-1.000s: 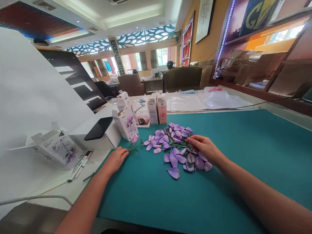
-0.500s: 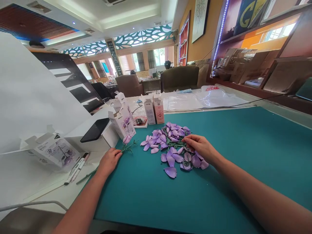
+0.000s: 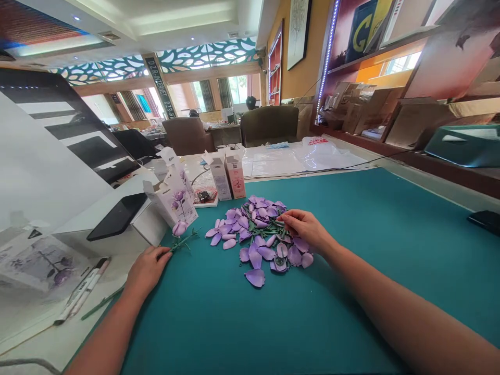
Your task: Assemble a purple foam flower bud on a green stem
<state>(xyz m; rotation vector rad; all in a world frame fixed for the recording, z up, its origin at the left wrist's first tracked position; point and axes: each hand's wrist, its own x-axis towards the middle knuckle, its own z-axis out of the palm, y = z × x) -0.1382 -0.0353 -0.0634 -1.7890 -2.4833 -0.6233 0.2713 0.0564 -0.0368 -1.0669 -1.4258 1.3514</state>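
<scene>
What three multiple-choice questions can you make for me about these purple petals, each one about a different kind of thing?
1. Where is the pile of purple petals?
A. On a white box
B. On the teal mat
C. On a shelf

2. What colour is the flower bud beside the left hand?
A. Pale purple
B. Yellow
C. Black

3. What is the right hand doing?
A. Holding a marker
B. Lying in a lap
C. Resting on the pile

1: B, the petals lie right on the teal surface.
2: A, the bud is close to the petals' colour.
3: C, it reaches onto the pile among the petals.
</scene>
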